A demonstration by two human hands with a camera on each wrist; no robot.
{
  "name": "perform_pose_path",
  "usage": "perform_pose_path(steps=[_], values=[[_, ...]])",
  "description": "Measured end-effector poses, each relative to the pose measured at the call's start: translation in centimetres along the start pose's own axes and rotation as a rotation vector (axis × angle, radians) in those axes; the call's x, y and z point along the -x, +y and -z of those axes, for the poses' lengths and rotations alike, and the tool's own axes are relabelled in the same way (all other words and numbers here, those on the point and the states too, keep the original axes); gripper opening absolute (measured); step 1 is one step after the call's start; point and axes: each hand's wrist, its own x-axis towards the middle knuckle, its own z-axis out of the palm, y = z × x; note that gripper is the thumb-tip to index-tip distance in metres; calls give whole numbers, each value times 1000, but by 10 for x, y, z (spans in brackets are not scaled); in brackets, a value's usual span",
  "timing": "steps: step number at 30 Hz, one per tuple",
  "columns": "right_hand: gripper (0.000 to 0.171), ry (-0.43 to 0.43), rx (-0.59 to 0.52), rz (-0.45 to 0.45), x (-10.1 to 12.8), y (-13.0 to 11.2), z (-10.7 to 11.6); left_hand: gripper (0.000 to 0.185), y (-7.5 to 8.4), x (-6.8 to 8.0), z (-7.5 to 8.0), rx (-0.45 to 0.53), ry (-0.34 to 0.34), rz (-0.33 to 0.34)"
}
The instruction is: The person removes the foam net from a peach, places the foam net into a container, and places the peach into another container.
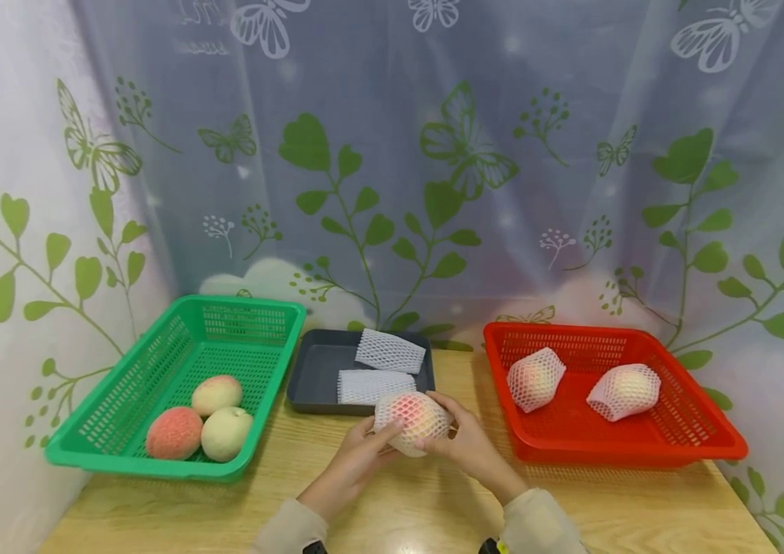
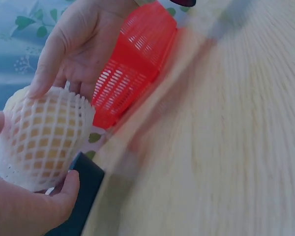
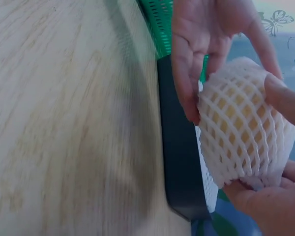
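A peach in a white foam net sleeve is held above the wooden table, in front of the dark tray. My left hand grips it from the left, thumb on its near side. From the right, my right hand holds the same peach with thumb and fingers. The left wrist view shows the netting stretched round the fruit between both hands. In the right wrist view, the net covers most of the peach, and the right thumb presses on it near the top.
A dark grey tray holds two flat foam nets. On the left, a green basket contains three bare peaches. The red basket on the right holds two netted peaches. A patterned curtain hangs behind.
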Motion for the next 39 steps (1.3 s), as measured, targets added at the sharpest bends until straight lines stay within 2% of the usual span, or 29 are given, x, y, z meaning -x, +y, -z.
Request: perform_pose_path(steps=[5, 16, 24, 33, 39], values=[[73, -58, -4, -3, 0, 7, 0, 59, -5, 2, 12, -68, 2, -5], [72, -94, -13, -21, -1, 34, -12, 56, -18, 7, 26, -144, 37, 31], [77, -60, 18, -25, -1, 45, -17, 59, -18, 5, 26, -249, 75, 7], [75, -72, 15, -28, -1, 48, -15, 62, -19, 2, 21, -290, 125, -10], [74, -87, -10, -30, -1, 47, -15, 65, -19, 2, 22, -316, 148, 8]])
